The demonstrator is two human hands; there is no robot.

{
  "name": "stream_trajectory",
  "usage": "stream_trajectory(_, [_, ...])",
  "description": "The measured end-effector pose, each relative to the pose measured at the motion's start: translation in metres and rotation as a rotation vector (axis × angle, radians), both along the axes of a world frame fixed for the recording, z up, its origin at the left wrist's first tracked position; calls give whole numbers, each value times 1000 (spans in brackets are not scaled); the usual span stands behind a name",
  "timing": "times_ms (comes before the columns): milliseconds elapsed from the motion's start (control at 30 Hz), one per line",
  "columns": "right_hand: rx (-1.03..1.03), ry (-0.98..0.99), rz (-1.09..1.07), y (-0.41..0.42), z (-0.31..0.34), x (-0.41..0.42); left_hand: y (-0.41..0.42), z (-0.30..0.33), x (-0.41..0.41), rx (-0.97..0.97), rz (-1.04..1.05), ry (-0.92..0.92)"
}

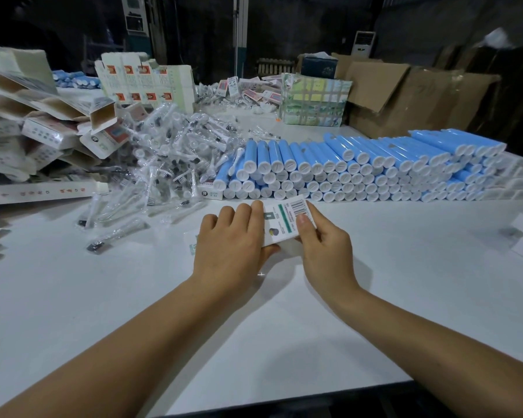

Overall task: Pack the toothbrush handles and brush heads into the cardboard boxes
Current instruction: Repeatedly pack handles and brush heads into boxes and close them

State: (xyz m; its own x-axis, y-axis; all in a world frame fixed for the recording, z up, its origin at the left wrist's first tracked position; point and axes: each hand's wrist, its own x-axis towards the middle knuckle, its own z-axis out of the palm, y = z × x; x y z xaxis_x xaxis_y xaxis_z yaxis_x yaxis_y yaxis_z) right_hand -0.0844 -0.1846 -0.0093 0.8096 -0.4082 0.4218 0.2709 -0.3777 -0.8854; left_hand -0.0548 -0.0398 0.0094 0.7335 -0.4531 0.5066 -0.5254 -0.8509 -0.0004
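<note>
Fingers of your left hand [234, 236] and right hand [320, 236] grasp one small cardboard box [284, 221], hiding its lower half and contents.

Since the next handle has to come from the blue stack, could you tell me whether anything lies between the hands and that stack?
Nothing visible does. Both the left hand and right hand hold a small box just in front of the blue handles, with only bare white table between.

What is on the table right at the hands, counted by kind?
Hands: 2, left hand and right hand
Box, held by both hands: 1
Printed slip beside the left hand: 1
Total: 4
</note>
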Motion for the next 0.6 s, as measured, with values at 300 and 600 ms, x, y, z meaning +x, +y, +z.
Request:
stream_trajectory(300, [85, 0, 52, -1, 3, 2, 0, 0, 3, -10, -3, 23])
stream_trajectory(600, [222, -23, 143, 1, 10, 1, -4, -3, 6, -45, 25, 17])
